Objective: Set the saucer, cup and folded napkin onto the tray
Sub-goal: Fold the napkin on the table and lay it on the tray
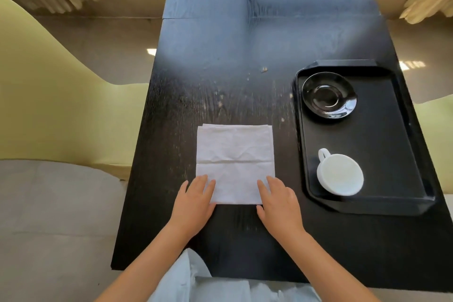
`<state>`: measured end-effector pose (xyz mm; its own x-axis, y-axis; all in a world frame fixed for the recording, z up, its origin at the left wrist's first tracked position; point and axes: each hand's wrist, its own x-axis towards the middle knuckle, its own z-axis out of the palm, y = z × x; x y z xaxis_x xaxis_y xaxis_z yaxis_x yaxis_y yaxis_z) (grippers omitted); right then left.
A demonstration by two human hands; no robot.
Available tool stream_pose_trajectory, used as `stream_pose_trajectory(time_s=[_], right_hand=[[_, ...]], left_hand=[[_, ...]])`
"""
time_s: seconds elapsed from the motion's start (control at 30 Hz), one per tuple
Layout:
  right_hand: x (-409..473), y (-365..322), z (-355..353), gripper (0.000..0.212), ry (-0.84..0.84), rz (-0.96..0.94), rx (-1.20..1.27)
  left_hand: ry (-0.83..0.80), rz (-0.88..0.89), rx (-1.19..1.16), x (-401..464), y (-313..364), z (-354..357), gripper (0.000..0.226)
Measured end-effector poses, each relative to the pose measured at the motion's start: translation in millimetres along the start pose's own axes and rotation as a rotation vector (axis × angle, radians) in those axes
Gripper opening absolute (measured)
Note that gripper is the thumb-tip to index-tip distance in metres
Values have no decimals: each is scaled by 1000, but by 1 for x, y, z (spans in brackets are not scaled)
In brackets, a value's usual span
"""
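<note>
A white napkin (pixel 235 159) lies flat on the dark table, folded into a rough square with creases across it. My left hand (pixel 193 206) rests on its near left corner, fingers spread. My right hand (pixel 279 203) rests on its near right corner, fingers also flat and apart. To the right stands a black tray (pixel 392 144). A glossy black saucer (pixel 329 96) sits at the tray's far left. A white cup (pixel 339 174) stands at the tray's near left, apparently upside down, its handle pointing away to the left.
The dark wooden table (pixel 220 81) stretches far ahead, with a few crumbs near its middle. Yellow-green chair backs (pixel 49 105) flank it on the left and right. A grey seat (pixel 49 203) lies at the near left.
</note>
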<state>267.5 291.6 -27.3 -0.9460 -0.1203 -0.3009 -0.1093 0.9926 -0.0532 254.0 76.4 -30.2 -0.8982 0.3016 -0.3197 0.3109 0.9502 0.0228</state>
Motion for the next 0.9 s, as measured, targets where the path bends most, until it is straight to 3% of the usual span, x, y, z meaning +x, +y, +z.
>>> stream_pose_trajectory(time_s=[0.17,0.3,0.4,0.5,0.67,0.8,0.9], right_hand=[[5,8,12,69,-36,-76,-28],[9,15,14,73,41,-208,-40],[7,20,15,64,98,-337,-46],[4,24,17,49,155,-395,7],[2,36,24,47,255,-441,95],[0,41,21,54,195,-447,165],[-9,37,8,46,75,-390,238]], left_hand=[[-28,16,-27,4,-2,7,59],[-40,64,-4,6,-4,9,61],[-64,120,44,5,-8,15,72],[-22,198,61,5,-15,17,61],[122,316,-35,2,-30,23,44],[123,352,-124,2,-39,20,50],[72,387,-198,-2,-42,5,45]])
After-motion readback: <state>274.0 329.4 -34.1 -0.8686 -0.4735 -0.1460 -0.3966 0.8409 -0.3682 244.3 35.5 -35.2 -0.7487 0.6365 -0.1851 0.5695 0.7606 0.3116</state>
